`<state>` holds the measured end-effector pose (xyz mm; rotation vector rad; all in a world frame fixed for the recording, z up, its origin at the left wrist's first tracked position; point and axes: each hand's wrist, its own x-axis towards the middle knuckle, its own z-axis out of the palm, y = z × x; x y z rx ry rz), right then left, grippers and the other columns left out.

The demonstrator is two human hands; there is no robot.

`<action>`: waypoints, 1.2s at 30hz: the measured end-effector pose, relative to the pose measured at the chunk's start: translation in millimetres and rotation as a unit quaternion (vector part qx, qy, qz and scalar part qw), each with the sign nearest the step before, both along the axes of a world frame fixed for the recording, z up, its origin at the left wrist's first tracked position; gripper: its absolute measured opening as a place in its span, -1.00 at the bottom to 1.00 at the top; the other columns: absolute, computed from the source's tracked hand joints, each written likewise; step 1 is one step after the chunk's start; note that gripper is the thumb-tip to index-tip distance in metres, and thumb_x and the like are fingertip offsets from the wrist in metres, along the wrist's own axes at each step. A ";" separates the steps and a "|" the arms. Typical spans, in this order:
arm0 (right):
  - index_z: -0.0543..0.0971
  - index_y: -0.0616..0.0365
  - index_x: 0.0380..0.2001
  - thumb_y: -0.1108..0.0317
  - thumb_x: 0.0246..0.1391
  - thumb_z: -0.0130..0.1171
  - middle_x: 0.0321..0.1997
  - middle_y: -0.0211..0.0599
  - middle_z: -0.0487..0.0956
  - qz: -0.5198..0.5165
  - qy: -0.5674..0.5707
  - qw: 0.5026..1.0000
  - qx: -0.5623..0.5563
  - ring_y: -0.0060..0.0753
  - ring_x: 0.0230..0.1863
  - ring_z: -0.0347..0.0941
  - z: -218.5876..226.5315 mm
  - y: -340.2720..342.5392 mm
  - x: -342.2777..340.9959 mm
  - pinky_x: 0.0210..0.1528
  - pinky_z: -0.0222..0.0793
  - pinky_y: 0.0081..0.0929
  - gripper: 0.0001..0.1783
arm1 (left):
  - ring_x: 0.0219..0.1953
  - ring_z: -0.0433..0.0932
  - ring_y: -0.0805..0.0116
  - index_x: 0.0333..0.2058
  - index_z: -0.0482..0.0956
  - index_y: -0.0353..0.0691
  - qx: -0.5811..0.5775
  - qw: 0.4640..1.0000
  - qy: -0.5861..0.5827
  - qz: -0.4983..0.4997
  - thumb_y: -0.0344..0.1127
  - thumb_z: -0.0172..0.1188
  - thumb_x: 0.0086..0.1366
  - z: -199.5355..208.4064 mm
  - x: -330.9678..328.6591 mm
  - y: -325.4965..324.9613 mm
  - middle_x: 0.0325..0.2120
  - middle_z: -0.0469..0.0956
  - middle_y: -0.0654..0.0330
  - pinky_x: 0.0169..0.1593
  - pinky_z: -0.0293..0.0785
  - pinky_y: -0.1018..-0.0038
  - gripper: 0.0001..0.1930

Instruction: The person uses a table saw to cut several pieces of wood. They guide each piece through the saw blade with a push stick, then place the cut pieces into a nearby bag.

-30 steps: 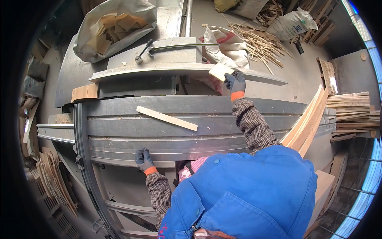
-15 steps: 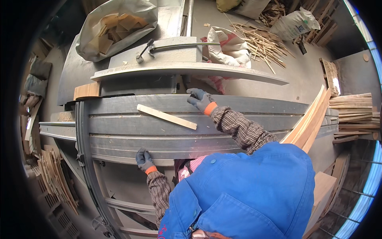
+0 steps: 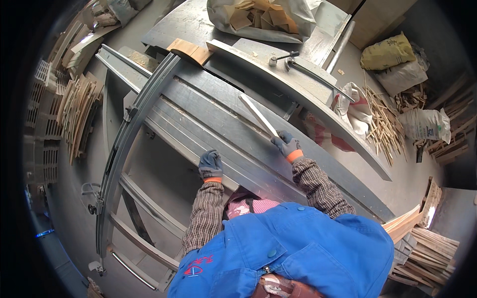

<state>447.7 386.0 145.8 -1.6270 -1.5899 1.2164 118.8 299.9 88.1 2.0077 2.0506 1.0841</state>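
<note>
Machine table: a slotted grey metal table (image 3: 233,128) is set slantwise across the view, with sawdust scattered on it.
Curved rail: a grey metal rail (image 3: 118,154) is placed across the table's left end, its bend probably owed to the lens.
Far board: a long pale-grey board (image 3: 293,89) is seen beyond the table's far edge.
Offcut sack: flat wooden pieces are contained in a whitish sack (image 3: 304,25) behind the board.
Left hand: the gloved left hand (image 3: 210,165) is placed at the table's near edge, fingers curled; whether anything is gripped beneath them cannot be told.
Right hand: the gloved right hand (image 3: 287,144) is brought over the table, its fingers apparently closed on one end of the wood strip.
Wood strip: the pale wood strip (image 3: 259,115) is located above the slotted top, pointing away from the right hand; whether it is raised cannot be told.
Gripped end: taking up of the strip is judged to be in hand; a firm pinch is called for, since only one end is held.
</note>
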 end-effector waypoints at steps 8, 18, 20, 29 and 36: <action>0.63 0.00 -0.04 0.03 0.21 0.13 -0.50 -0.41 0.57 -0.008 0.052 0.985 -0.164 -0.57 -0.63 0.41 23.2 143.2 -68.4 -0.62 0.30 -0.56 -0.62 | -0.13 0.56 0.04 -0.23 0.45 -0.07 0.002 1.000 0.013 -0.004 -0.33 0.21 0.21 7.8 -6.8 -6.9 -0.17 0.58 0.16 -0.04 0.50 0.18 -0.84; 0.69 0.03 -0.14 0.01 0.20 0.18 -0.46 -0.33 0.65 0.051 -0.088 0.993 -0.067 -0.44 -0.51 0.52 -7.0 364.6 -200.5 -0.39 0.42 -0.39 -0.63 | -0.14 0.57 0.04 -0.16 0.45 0.02 0.001 0.999 -0.020 -0.033 -0.34 0.20 0.21 10.9 -2.9 2.6 -0.17 0.58 0.19 -0.12 0.54 0.16 -0.77; 0.70 0.01 -0.13 0.04 0.17 0.22 -0.48 -0.30 0.64 0.003 -0.001 0.985 -0.173 -0.41 -0.51 0.52 42.4 318.3 -248.7 -0.36 0.41 -0.37 -0.65 | -0.15 0.57 0.05 -0.16 0.45 0.02 -0.021 1.000 -0.014 0.010 -0.34 0.20 0.21 6.4 -14.5 -23.1 -0.18 0.57 0.19 -0.13 0.54 0.16 -0.78; 0.57 0.16 0.09 0.24 0.11 0.32 -0.08 0.03 0.64 0.098 -0.080 0.969 0.211 0.01 -0.08 0.58 -17.4 31.7 -40.0 0.00 0.45 -0.23 -0.52 | -0.18 0.56 0.06 -0.19 0.43 0.03 -0.003 1.000 -0.001 -0.002 -0.31 0.19 0.24 3.4 -11.5 -26.0 -0.20 0.56 0.21 -0.14 0.54 0.17 -0.81; 0.59 -0.03 0.09 0.04 0.01 0.32 0.01 -0.02 0.59 0.220 -0.254 0.937 0.100 0.12 0.07 0.45 19.8 -89.6 -22.1 0.13 0.39 -0.04 -0.44 | -0.18 0.54 0.06 -0.21 0.43 0.02 -0.002 1.000 0.004 -0.016 -0.31 0.19 0.24 -7.0 -29.9 -18.1 -0.21 0.55 0.23 -0.13 0.53 0.18 -0.83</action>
